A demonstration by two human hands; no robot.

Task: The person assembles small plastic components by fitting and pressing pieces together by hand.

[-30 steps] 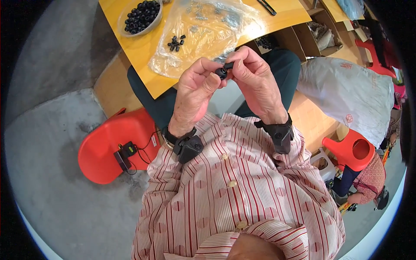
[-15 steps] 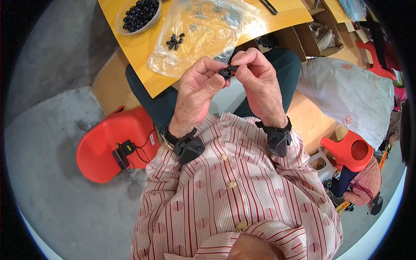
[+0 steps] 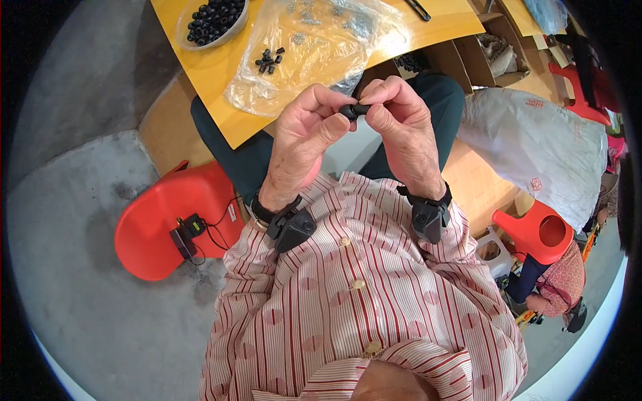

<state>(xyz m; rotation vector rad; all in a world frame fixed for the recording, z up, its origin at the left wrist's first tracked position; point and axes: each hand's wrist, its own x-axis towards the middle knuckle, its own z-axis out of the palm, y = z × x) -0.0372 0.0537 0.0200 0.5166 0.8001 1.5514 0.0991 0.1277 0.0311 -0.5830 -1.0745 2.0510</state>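
Observation:
Both my hands meet over my lap, just off the table's near edge. My left hand (image 3: 309, 130) pinches a round black plastic piece (image 3: 347, 112) between thumb and fingers. A smaller black cylindrical piece (image 3: 361, 109) is gripped by the thumb and fingertips of my right hand (image 3: 403, 123). The two pieces touch end to end; fingertips cover part of both, so I cannot tell how far one sits inside the other. Beyond my hands, several small black pieces (image 3: 269, 61) lie on a clear plastic bag (image 3: 257, 93).
A clear tub (image 3: 200, 47) of round black pieces stands on the yellow table (image 3: 231, 130). A black tool (image 3: 418, 9) lies at the far edge. Cardboard boxes (image 3: 468, 59) and a white sack (image 3: 535, 147) are to the right. A red chair (image 3: 144, 234) holds wired devices at left.
The smaller black piece has turned slightly and now lines up more with the round one. Both hands stay in nearly the same place.

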